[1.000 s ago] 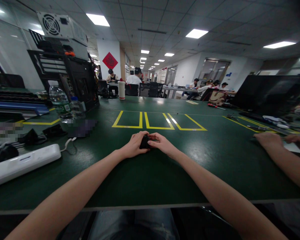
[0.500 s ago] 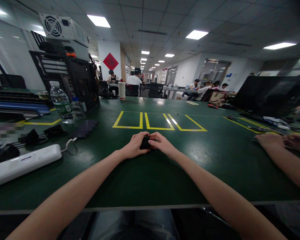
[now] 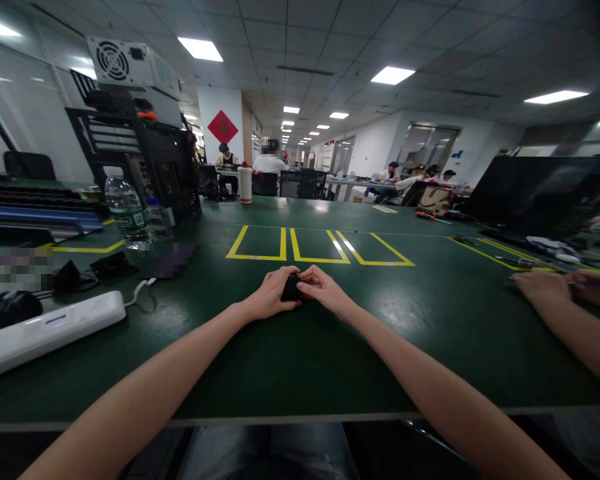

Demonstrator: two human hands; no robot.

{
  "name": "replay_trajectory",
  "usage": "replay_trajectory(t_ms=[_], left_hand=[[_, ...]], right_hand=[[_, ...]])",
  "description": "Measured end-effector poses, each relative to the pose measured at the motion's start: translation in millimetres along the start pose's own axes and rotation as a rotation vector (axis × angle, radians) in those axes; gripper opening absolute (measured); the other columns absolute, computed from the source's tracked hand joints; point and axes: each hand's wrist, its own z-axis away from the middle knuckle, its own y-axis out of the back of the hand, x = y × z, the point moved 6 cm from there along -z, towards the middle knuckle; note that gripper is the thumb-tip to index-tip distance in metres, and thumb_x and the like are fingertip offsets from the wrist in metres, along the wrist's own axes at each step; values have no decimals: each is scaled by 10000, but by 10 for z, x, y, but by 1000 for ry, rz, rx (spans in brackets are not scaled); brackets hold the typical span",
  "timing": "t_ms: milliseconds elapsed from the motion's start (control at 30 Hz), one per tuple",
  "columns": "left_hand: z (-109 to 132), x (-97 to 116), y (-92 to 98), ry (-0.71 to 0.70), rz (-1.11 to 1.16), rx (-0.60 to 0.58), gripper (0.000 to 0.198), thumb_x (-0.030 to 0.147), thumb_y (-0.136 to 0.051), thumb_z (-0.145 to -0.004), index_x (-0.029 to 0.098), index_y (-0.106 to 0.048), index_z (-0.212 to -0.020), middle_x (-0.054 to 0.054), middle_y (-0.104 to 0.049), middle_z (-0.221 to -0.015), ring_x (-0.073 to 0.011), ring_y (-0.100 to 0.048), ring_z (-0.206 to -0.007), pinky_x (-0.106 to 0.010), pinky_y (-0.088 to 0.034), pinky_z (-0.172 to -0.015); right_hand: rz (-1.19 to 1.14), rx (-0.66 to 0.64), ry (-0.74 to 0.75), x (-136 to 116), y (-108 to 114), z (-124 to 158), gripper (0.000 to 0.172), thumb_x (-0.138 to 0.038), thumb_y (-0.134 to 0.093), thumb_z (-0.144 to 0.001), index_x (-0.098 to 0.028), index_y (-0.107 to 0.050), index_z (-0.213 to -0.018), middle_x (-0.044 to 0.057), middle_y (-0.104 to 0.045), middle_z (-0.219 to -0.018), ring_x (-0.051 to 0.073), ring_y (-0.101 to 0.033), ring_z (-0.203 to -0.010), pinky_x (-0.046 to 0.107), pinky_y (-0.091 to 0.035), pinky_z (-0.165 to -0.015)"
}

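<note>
Both my hands meet at the middle of the green table (image 3: 290,360), just in front of three yellow taped boxes (image 3: 316,245). My left hand (image 3: 269,295) is curled around a small black object (image 3: 291,289), and my right hand (image 3: 321,287) pinches the same object from the other side. The object rests on or just above the table top; most of it is hidden by my fingers, so I cannot make out what it is.
A white power strip (image 3: 45,332) with its cable lies at the left, beside black adapters (image 3: 111,265) and water bottles (image 3: 126,212). A black computer case (image 3: 145,157) stands behind them. Another person's hands (image 3: 563,287) rest at the right edge near screwdrivers and a dark monitor (image 3: 540,193).
My hands and the black object have stayed in place. The view has shifted slightly, and the other person's hands at the right have moved a little.
</note>
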Motion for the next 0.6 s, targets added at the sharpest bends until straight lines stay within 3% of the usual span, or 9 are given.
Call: replay_trajectory(t_ms=[167, 400, 600], left_hand=[[-1, -17, -11, -3, -6, 3, 606, 311, -584, -672, 209, -253, -1171, -73, -403, -1138, -226, -398, -1077, -394, -278, -925], [0, -19, -14, 0, 1, -3, 594, 314, -580, -677, 220, -256, -1165, -66, -416, -1116, -219, -420, -1041, -389, -287, -910], [-7, -26, -21, 9, 5, 0, 612, 316, -590, -667, 220, -253, -1169, -66, -415, -1120, -224, -416, -1051, -392, -285, -910]], right_hand=[[-50, -2, -97, 100, 0, -26, 286, -339, -567, -682, -179, -478, -902, 39, -511, -945, 159, -508, -885, 362, -444, -772], [15, -40, 44, -35, 9, 24, 290, -294, -616, -642, -196, -462, -867, 15, -526, -912, 156, -505, -912, 366, -404, -822], [3, -14, 16, 8, 3, 8, 226, -330, -551, -697, -196, -457, -852, 22, -517, -921, 154, -520, -846, 358, -444, -753]])
